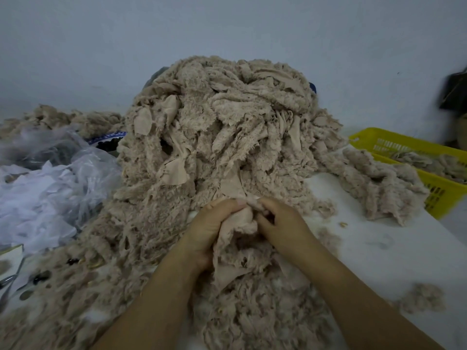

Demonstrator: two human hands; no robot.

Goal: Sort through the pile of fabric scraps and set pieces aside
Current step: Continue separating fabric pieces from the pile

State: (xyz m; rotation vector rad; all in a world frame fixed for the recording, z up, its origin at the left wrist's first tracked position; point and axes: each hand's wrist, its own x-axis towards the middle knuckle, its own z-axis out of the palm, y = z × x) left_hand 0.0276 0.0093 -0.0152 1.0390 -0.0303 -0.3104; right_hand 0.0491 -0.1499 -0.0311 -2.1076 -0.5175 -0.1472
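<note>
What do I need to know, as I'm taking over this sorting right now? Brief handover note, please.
Left hand: grips a beige scrap at the pile's near edge.
Right hand: pinches the same scrap.
Big pile: mid-table, ahead.
Apparently set aside: a smaller heap lies right, beside the yellow basket, which holds some scraps.
Left: most of the pile.

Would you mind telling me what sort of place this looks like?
Probably a small textile or soft-toy workshop: a big pile of beige plush scraps covers the white table, a yellow basket holds more scraps, and clear plastic bags lie at the left.
</note>
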